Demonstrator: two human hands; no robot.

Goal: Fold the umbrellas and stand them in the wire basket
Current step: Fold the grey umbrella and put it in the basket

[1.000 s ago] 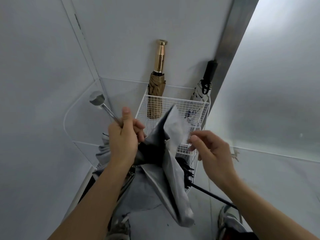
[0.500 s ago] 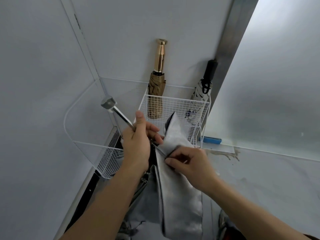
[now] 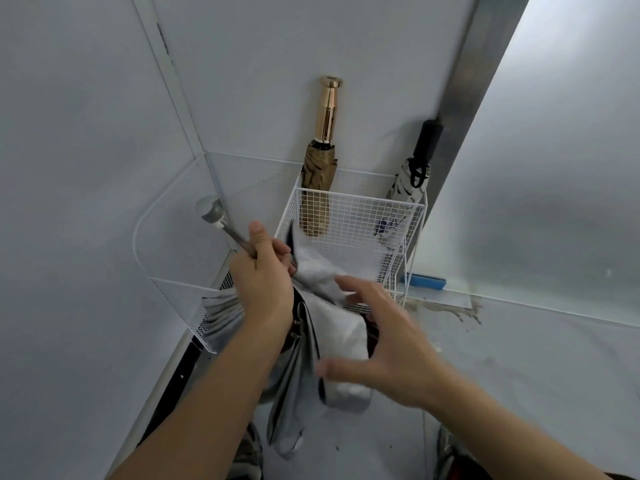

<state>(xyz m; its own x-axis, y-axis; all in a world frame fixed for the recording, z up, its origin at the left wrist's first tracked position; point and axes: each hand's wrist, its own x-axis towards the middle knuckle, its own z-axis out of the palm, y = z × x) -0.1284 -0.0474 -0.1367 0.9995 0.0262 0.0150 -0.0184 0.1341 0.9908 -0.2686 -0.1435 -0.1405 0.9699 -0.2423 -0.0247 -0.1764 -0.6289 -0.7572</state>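
Gripping grey umbrella [image 3: 332, 334] by shaft w/ left hand [image 3: 263, 282] to steady it, we hold right hand [image 3: 391, 351] wide open; wire basket [image 3: 349, 216] at 12.

left hand [image 3: 263, 282] gripping the umbrella shaft [image 3: 239, 240] (thumb upward), right hand [image 3: 388, 344] hovering, fingers [image 3: 360, 289] spread

An indoor entry corner is suggested — whether of a home or an office cannot be told. Plain white walls [image 3: 381, 46] are met by a metal frame [image 3: 478, 64] and a frosted panel [image 3: 561, 161]. A tan umbrella [image 3: 320, 174] and a patterned umbrella [image 3: 410, 190] are kept folded in a white wire basket [image 3: 349, 197] on a pale, stained floor [image 3: 536, 358].
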